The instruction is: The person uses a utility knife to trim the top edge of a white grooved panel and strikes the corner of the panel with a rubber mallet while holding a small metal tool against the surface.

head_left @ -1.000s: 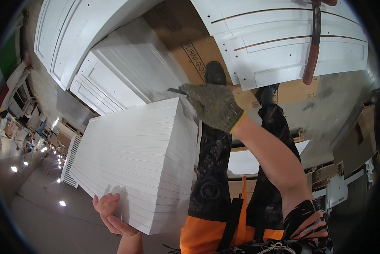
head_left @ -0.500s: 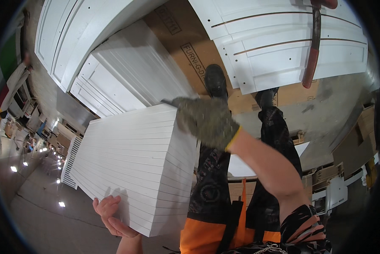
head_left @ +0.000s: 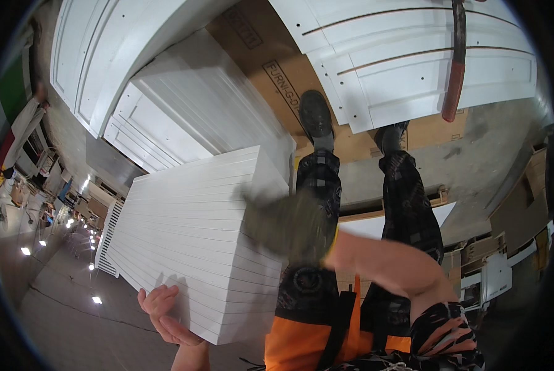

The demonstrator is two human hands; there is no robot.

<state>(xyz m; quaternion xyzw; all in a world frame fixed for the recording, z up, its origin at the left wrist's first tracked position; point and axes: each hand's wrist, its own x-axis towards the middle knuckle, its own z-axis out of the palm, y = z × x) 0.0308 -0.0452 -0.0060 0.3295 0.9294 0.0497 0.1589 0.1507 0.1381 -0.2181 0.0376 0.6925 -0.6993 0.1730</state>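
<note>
A tall stack of white boards (head_left: 178, 216), thin lines marking their edges, stands in front of me, left of my legs. My bare left hand (head_left: 165, 315) rests against its lower left side, fingers loosely bent and the thumb apart from them. Over the stack's right corner is my right hand (head_left: 289, 226) in a dark green knitted glove with a yellow cuff. Motion smears its fingers, so their grip and anything in them cannot be made out.
Behind the stack lie white grooved panels (head_left: 209, 93) and a large white panel (head_left: 104, 55). Brown cardboard (head_left: 270, 68) covers floor by my shoes. White drilled panels (head_left: 406, 68) lie at the upper right, with a red-handled tool (head_left: 454, 89) across them. Cardboard pieces (head_left: 524, 198) stand far right.
My gloved right hand has moved toward me, down along the stack's right corner from its far end. My left hand stays at the same spot on the stack.
</note>
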